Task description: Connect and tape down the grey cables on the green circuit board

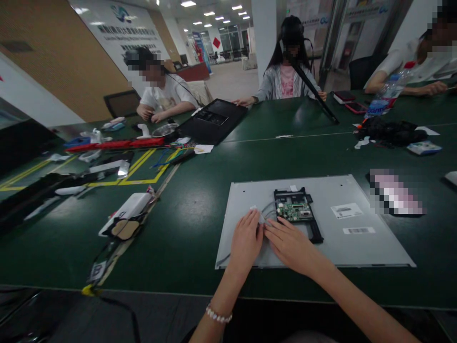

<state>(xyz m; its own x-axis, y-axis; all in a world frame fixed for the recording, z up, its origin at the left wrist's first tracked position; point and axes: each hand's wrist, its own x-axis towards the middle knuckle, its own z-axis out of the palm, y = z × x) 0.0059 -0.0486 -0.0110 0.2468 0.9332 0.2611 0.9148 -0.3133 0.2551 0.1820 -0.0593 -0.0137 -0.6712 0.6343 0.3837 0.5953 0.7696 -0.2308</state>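
A flat grey metal panel (332,247) lies on the green table in front of me. On it rests a black plastic frame (316,232) holding a green circuit board (294,212). Grey cables (268,206) run leftward from the board to my hands. My left hand (247,237) is on the panel's left part, its fingers together at a small whitish piece on the cables. My right hand (290,242) lies just beside it, fingertips at the same cables, below the circuit board. What the fingertips hold is too small to make out.
At the right lies a pink phone (396,193); a water bottle (387,93) leans behind it. A white battery-like pack (130,212) and cables lie left. A black panel (214,119) lies farther back. Several people sit across the table.
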